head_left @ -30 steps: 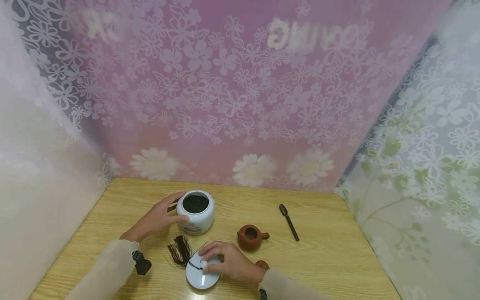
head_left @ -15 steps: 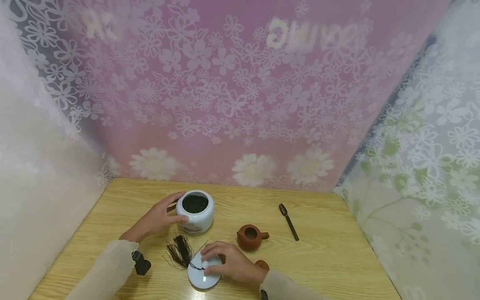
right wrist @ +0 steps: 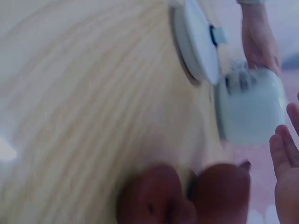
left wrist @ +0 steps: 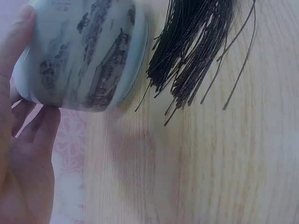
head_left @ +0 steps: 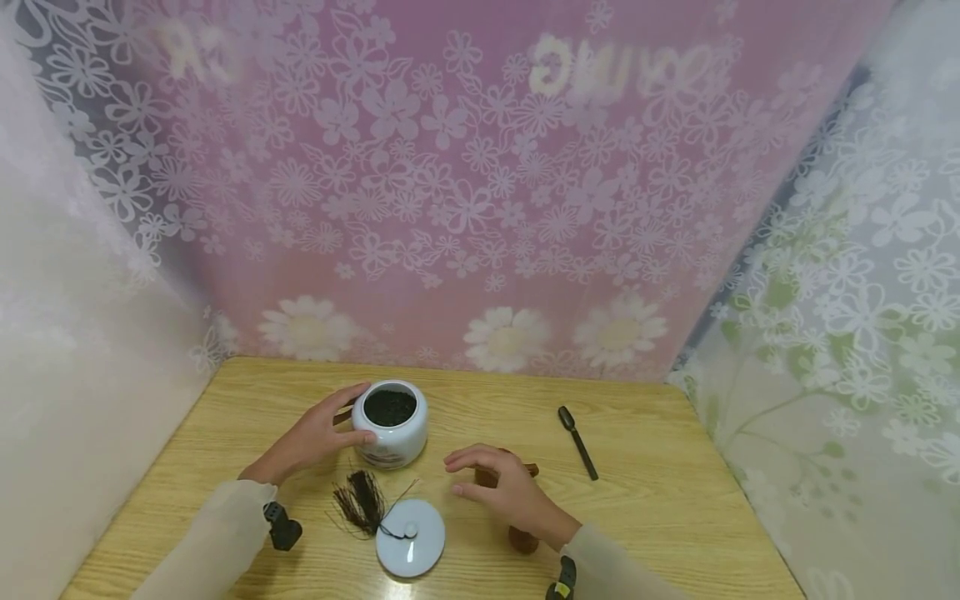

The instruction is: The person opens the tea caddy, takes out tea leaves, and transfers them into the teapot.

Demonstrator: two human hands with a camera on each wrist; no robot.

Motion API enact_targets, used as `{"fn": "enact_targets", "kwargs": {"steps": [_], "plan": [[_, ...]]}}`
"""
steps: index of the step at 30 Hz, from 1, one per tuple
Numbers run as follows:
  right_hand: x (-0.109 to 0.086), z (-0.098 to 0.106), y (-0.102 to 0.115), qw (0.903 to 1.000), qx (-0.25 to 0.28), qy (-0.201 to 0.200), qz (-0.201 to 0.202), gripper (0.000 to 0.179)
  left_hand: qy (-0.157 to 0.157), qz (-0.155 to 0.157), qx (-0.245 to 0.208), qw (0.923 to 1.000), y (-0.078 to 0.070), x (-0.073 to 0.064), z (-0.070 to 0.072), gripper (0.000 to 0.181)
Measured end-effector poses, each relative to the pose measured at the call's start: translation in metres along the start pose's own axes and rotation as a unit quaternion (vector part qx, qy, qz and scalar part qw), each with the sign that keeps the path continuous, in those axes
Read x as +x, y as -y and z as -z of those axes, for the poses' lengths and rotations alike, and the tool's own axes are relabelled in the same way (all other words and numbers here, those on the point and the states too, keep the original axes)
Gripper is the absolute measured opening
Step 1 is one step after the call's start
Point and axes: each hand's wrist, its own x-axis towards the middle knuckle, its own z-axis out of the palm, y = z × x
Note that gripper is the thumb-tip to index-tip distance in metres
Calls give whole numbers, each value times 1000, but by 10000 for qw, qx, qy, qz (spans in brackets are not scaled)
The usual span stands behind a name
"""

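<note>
My left hand (head_left: 315,442) holds a white porcelain jar (head_left: 405,446), its thumb on the near side and fingers around the left. Dark dried tea leaves (head_left: 390,408) fill the jar, which stands uncovered. In the left wrist view, a building is painted on the jar's wall (left wrist: 79,56). The jar's white lid (head_left: 422,557) lies knob up on the table, a dark tassel (head_left: 362,500) tied to it. My right hand (head_left: 510,492) hovers with loose, bare fingers over a small reddish-brown clay teapot (head_left: 486,478), partly hiding it. The teapot's lid (head_left: 522,541) lies beneath the wrist.
A dark tea scoop (head_left: 578,443) lies on the wooden table (head_left: 660,500) to the right of the teapot. A pink flowered curtain (head_left: 480,208) hangs behind the table, and pale patterned cloth (head_left: 862,358) hangs on the right.
My right hand has let go of the jar's lid and moved right and away, over the teapot. The lid stays on the table. My left hand and the jar have not moved.
</note>
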Motion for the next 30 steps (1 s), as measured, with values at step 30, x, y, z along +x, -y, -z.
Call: {"fn": "enact_targets", "kwargs": {"steps": [30], "plan": [[-68, 125, -67, 9787, -649, -1736, -879, 38, 37, -134, -13, 9999, -2, -2, 0, 97]]}}
